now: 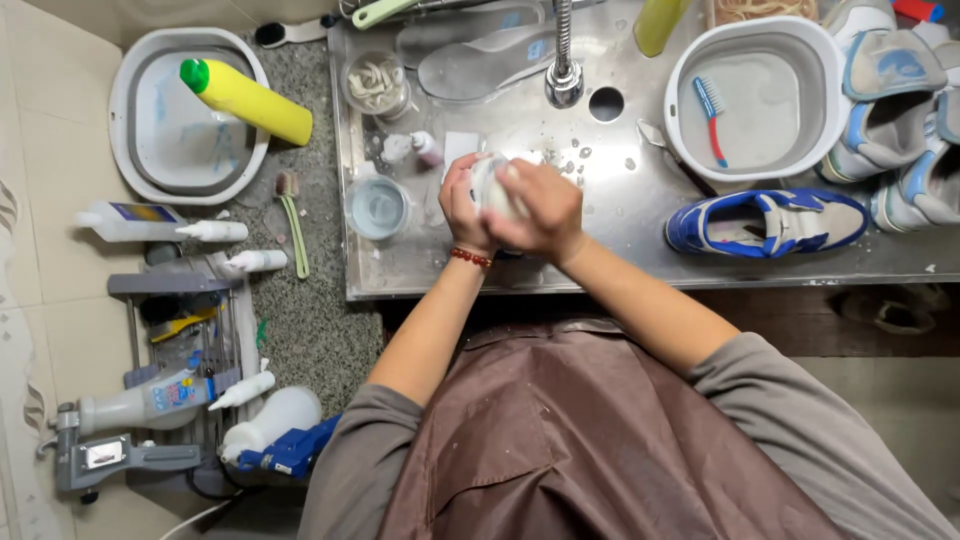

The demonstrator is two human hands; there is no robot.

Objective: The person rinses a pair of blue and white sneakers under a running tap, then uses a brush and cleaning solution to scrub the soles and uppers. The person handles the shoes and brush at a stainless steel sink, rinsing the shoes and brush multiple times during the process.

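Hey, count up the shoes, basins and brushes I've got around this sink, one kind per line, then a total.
Shoes: 3, one blue, two grey and blue at the right edge
Basins: 2, left, right
Brushes: 2, blue one in the right basin, green-handled one on the counter
Total: 7

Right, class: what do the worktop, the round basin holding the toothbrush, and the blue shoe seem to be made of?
Worktop: looks like stainless steel, a dull grey sheet with soft reflections and water stains. Round basin: probably plastic, with a matt white rim and grey inner wall. Toothbrush: plastic, with a glossy blue and red handle. Blue shoe: apparently leather or synthetic panels with a slight sheen; which one cannot be told.
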